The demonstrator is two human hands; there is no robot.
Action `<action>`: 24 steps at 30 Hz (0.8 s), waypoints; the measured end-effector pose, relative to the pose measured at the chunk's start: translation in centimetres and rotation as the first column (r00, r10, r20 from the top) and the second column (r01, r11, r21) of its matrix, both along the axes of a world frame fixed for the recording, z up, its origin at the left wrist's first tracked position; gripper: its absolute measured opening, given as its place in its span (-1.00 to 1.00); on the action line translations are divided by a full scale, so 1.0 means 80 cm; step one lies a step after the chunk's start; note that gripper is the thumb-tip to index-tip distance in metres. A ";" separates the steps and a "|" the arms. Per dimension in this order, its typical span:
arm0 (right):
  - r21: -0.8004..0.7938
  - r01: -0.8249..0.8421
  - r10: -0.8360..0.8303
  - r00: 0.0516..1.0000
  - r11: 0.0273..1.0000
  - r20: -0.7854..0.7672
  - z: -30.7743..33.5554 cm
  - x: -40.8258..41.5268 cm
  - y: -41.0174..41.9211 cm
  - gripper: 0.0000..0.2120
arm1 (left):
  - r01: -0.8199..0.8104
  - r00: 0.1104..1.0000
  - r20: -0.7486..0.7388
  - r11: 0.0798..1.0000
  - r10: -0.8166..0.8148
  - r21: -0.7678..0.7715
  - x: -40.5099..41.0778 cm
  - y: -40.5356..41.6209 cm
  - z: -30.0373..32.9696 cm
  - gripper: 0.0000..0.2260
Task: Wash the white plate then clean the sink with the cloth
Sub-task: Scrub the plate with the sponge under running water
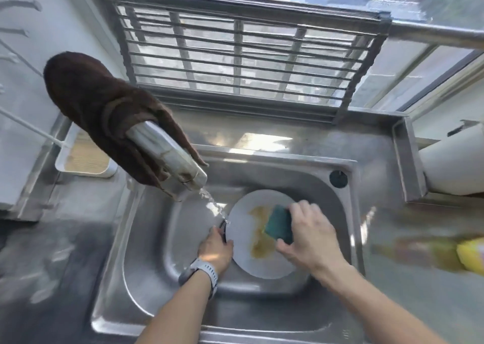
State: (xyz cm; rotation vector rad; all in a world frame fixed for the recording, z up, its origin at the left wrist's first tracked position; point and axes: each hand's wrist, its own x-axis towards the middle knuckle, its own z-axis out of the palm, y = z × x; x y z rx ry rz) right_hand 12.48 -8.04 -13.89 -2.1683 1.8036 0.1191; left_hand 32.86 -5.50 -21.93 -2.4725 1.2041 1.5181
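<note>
left hand (216, 248) gripping white plate (243, 249), right hand (310, 235) holding sponge (279, 224)

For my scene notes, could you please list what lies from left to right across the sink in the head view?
White soap tray → brown cloth draped on the tap → left hand → round white plate → green sponge → right hand → yellow packet.

Plate in sink, cloth up on tap.
White plate (258, 261): round, brown-yellow smear across its middle, tilted inside the steel sink (146, 286) basin, towards its right side w/ water hitting the left rim. Brown cloth (86, 95): draped over the tap, above the sink's back-left corner, hanging limp.
</note>
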 end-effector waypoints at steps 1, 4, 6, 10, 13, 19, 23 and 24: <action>0.092 -0.016 0.021 0.998 0.996 -0.061 -0.027 0.012 0.005 -0.47 | 0.006 1.000 0.009 1.000 -0.005 -0.006 -0.001 0.001 -0.007 -0.69; 0.246 -0.056 0.086 0.990 0.968 -0.115 -0.087 0.052 0.005 -0.45 | 0.022 0.999 0.025 0.998 -0.021 -0.051 -0.003 0.008 -0.025 -0.76; 0.189 -0.065 0.082 0.993 0.980 -0.085 -0.109 0.068 -0.004 -0.44 | 0.038 0.999 0.021 0.997 -0.037 -0.070 -0.005 0.013 -0.035 -0.79; 0.086 -0.020 0.029 0.993 0.996 -0.115 -0.106 0.054 -0.016 -0.47 | 0.045 0.999 0.025 0.996 -0.043 -0.078 -0.001 0.012 -0.040 -0.85; 0.122 0.001 0.017 0.990 0.993 -0.141 -0.109 0.045 0.025 -0.28 | 0.048 0.999 0.006 0.997 -0.048 -0.062 0.001 0.012 -0.042 -0.85; 0.079 -0.031 0.042 0.989 0.996 -0.142 -0.111 0.073 -0.004 -0.56 | 0.033 0.999 0.004 0.999 -0.033 -0.023 0.012 0.016 -0.048 -0.87; 0.097 0.032 -0.007 0.968 0.995 -0.251 -0.095 0.043 0.013 -0.51 | 0.018 0.999 -0.032 1.000 -0.018 -0.005 0.016 0.009 -0.039 -0.86; 0.146 -0.012 0.046 0.972 0.989 -0.232 -0.094 0.050 0.031 -0.49 | 0.024 0.999 -0.047 1.000 -0.023 0.007 0.016 0.008 -0.034 -0.82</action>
